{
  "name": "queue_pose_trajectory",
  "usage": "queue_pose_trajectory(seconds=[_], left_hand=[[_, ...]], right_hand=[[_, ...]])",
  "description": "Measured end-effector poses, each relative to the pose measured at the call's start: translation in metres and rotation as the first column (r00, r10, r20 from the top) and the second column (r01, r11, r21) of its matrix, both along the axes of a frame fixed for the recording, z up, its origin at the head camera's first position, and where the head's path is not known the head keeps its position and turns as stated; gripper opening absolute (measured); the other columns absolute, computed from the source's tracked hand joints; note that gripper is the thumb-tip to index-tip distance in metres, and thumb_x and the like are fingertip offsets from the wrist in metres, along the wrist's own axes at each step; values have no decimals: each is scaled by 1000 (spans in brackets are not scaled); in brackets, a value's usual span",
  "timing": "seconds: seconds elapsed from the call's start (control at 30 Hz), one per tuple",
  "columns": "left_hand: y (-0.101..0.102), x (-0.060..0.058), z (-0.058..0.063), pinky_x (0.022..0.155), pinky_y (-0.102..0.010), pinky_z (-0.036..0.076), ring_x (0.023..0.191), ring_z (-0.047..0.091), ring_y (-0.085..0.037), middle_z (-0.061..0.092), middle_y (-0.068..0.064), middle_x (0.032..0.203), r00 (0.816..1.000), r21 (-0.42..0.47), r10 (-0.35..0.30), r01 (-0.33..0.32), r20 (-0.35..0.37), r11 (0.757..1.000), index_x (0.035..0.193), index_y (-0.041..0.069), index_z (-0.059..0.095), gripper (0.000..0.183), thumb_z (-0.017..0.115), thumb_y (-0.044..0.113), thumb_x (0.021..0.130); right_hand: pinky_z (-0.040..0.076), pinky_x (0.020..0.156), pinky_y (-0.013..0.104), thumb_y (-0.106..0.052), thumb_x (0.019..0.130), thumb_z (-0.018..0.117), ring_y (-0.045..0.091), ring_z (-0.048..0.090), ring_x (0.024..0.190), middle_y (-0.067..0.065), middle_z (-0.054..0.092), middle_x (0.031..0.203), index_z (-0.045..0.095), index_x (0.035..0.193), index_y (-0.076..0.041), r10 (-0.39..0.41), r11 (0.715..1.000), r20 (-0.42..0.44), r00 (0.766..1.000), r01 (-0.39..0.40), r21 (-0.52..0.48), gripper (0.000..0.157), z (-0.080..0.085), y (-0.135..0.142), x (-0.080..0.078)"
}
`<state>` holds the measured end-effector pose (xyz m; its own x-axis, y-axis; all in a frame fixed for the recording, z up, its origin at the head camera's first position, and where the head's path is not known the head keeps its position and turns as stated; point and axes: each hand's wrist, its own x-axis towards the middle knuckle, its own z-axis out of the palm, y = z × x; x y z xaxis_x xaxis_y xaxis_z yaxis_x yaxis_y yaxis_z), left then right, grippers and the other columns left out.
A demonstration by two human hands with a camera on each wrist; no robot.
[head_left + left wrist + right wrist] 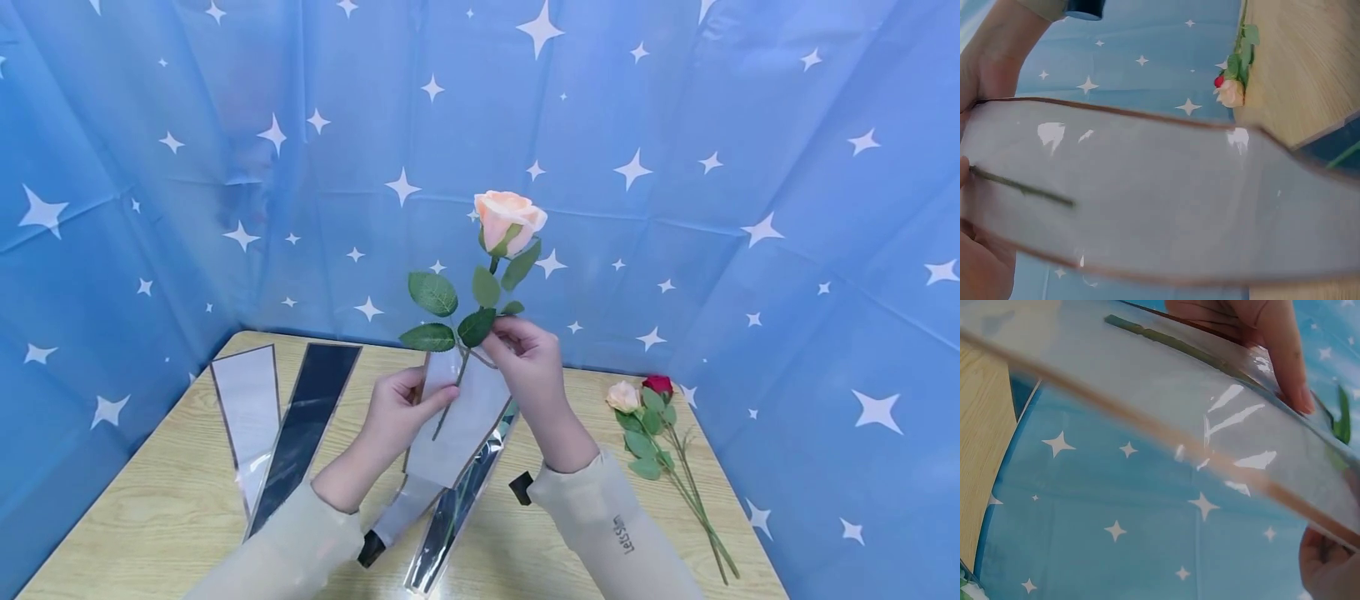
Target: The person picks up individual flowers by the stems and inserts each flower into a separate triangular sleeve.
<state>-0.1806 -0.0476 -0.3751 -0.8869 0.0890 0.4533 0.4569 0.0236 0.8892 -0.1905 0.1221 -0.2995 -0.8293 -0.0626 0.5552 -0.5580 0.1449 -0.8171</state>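
A pale peach rose (pixel 510 221) with green leaves stands above a flower sleeve (pixel 442 450) with a clear front, white back and brown edging. Its stem (pixel 1022 186) runs down over the sleeve's white back. My left hand (pixel 401 417) grips the sleeve's left edge near the top, its thumb (pixel 1297 394) lying across the stem. My right hand (pixel 532 367) pinches the sleeve's upper right edge, close under the rose's leaves. In the right wrist view the right hand (pixel 1329 569) shows at the lower right, at the sleeve's brown border.
Another white sleeve (pixel 247 392) and a dark sleeve (pixel 315 417) lie on the table's left. A dark sleeve with green stems (pixel 461 508) lies under the held one. At right are a cream rose (pixel 624 397) and a red rose (pixel 657 385). A blue starry curtain (pixel 480 108) surrounds the table.
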Motion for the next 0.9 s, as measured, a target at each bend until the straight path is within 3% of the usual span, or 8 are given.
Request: queue_pose_trajectory(seconds=[0.1,0.23,0.4,0.5,0.57,0.7,0.8,0.9], left_hand=[[1,1,-1,54,-24,49,65,59,-6,70,-13,81,1000,-25,-9,9,-5,1000,96,2,71,17,74,10,82],[2,1,-1,53,-24,48,63,58,-5,70,-12,78,1000,-6,12,-12,-8,1000,96,2,72,16,74,11,82],[1,-1,-1,47,-23,41,54,47,-4,61,-10,64,998,5,23,-22,-54,1000,91,1,70,11,72,7,83],[-1,-2,-1,47,-24,41,55,48,-5,61,-14,66,999,11,10,-9,-53,1000,93,-1,69,11,70,5,84],[-1,-1,-1,48,-24,43,57,51,-4,64,-18,71,999,23,10,-9,-36,1000,93,-3,69,11,69,5,85],[-2,-1,0,50,-24,46,60,55,-4,67,-22,78,999,40,36,-36,3,999,92,-4,69,12,69,6,85],[-3,-1,0,51,-24,46,61,56,-5,68,-23,80,999,43,35,-35,11,998,92,-4,69,12,69,6,85],[-4,-1,0,50,-24,45,60,55,-5,68,-22,81,1000,33,16,-17,8,999,93,-4,69,13,69,6,85]], right_hand=[[51,70,21,-4,85,67,8,65,81,17,70,95,72,96,3,-32,999,4,999,31,25,13,0,0,1],[52,74,24,-2,84,67,13,64,84,16,69,92,72,92,4,-13,999,2,1000,13,30,11,0,0,2],[51,82,26,3,82,67,11,61,88,-3,67,88,69,93,10,90,996,-14,996,-90,1,13,-2,2,1],[51,84,24,5,83,64,7,60,90,-11,65,92,65,98,15,156,987,-17,988,-156,-27,18,-4,5,2],[50,84,23,4,85,60,8,60,92,-9,65,94,65,98,15,171,984,-20,985,-172,-55,17,-5,6,1],[48,82,26,0,87,50,15,60,92,-1,66,90,66,86,8,101,983,-14,995,-101,-150,18,-7,8,-3],[46,81,30,1,88,44,17,58,85,0,64,84,64,79,-2,29,966,39,999,-18,-258,22,-7,12,-9],[46,81,28,1,91,46,14,55,80,-2,61,85,66,85,-12,43,942,87,995,-12,-335,25,-3,16,-15]])
